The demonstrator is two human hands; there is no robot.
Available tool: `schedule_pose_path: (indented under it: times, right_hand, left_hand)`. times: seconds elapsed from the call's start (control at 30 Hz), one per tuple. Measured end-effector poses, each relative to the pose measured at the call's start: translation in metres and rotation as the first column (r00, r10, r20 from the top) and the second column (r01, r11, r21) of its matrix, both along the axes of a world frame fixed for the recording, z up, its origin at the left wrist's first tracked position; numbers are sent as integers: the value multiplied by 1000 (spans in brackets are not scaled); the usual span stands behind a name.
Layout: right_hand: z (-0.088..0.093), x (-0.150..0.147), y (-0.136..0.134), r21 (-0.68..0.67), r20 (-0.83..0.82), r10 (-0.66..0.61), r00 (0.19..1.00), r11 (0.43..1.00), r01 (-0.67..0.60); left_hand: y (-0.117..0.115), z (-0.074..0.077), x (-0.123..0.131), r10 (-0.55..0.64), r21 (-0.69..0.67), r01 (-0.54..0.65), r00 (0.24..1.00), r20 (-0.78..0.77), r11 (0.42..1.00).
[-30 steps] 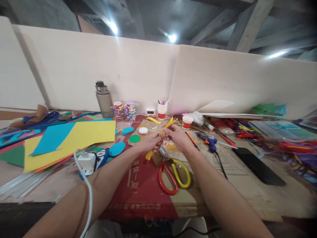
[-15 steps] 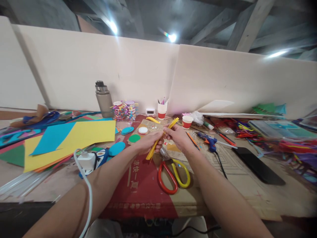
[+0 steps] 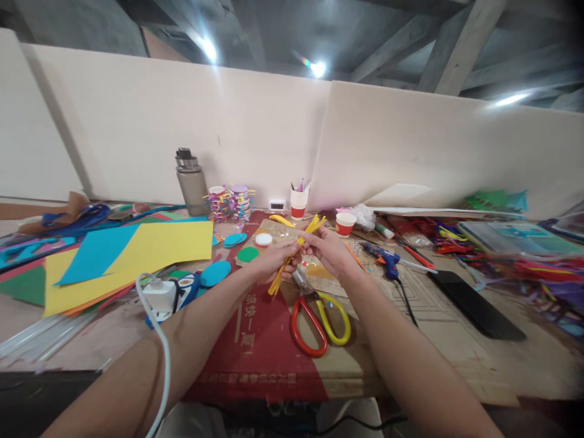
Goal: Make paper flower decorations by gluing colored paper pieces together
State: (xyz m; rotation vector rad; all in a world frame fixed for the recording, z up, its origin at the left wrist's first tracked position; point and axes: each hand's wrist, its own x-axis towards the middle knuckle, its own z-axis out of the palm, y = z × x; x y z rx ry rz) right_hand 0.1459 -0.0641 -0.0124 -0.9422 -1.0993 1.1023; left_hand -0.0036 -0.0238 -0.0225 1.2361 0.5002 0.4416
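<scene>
A bundle of thin yellow strips (image 3: 277, 283) slants between my two hands, its upper ends slightly fanned out. My left hand (image 3: 279, 258) is closed round its lower middle part. The fingers of my right hand (image 3: 323, 244) pinch the bundle just above, close to my left fingertips. Scissors with one red and one yellow handle (image 3: 310, 328) lie on the table right below my hands, blades pointing away. A white round lid (image 3: 263, 239) and a green paper disc (image 3: 247, 255) lie left of my hands.
Left are yellow paper (image 3: 155, 246), a grey bottle (image 3: 191, 185) and a power strip (image 3: 185, 289) with a white cable crossing my left forearm. Right are a blue glue gun (image 3: 389, 263), a black phone (image 3: 474, 304) and a paper cup (image 3: 345, 224). A pen cup (image 3: 298, 204) stands behind.
The upper ends of the yellow strips have spread a little more. My right hand has shifted slightly on the bundle, while the things on the table have stayed in place.
</scene>
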Motion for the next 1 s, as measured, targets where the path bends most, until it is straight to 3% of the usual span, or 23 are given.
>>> schedule_pose_path:
  times: [0.13,0.33,0.43,0.5,0.57,0.77,1.0]
  right_hand:
    - [1,2,-1,-12,-10,59,998,998,-59]
    - [-2,3,1,-52,73,-66,995,996,70]
    - [-5,3,4,-14,152,-156,976,987,160]
    - [-7,4,6,23,214,-209,954,978,210]
    - [-8,4,7,58,276,-246,929,969,239]
    - [-7,3,6,238,310,-435,845,896,375]
    - [-10,6,8,292,344,-409,845,902,317]
  left_hand:
    - [2,0,0,6,-17,-6,1000,-12,1000]
    - [-1,0,-1,-66,26,68,997,-50,997]
    - [-2,-3,1,-15,202,26,998,-58,979]
    - [-2,-6,4,62,362,-32,995,-72,932]
    - [-2,-8,5,106,422,-60,991,-87,904]
    - [-5,-6,5,43,162,-40,999,-13,986]
    - [-7,-4,4,6,107,-7,1000,10,994]
